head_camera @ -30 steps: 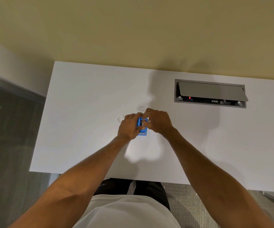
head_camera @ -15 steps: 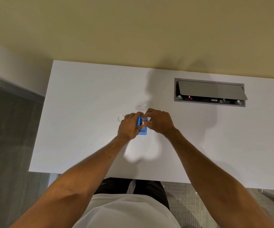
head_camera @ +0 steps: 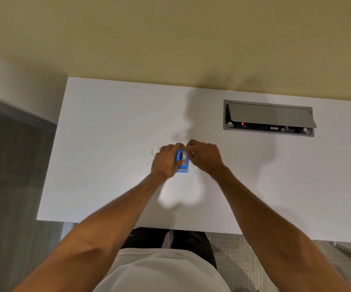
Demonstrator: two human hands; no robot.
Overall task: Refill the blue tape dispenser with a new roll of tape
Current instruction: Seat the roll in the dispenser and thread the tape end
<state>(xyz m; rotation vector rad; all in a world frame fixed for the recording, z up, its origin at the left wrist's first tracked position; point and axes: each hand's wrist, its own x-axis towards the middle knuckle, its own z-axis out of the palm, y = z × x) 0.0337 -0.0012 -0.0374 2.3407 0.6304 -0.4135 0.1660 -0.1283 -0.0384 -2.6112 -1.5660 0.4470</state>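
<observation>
Gripping blue tape dispenser point(head_camera: 184, 167), tape point(head_camera: 182, 158) inside: left hand point(head_camera: 165, 162), right hand point(head_camera: 205, 157).

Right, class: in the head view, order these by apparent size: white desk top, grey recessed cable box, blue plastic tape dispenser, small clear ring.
1. White desk top
2. Grey recessed cable box
3. Blue plastic tape dispenser, partly hidden by left hand and right hand
4. Small clear ring

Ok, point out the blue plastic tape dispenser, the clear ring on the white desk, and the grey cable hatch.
blue plastic tape dispenser point(head_camera: 178, 158): head view, its exposed blue side.
clear ring point(head_camera: 151, 151): head view, its left rim.
grey cable hatch point(head_camera: 269, 114): head view, its raised flap.
</observation>
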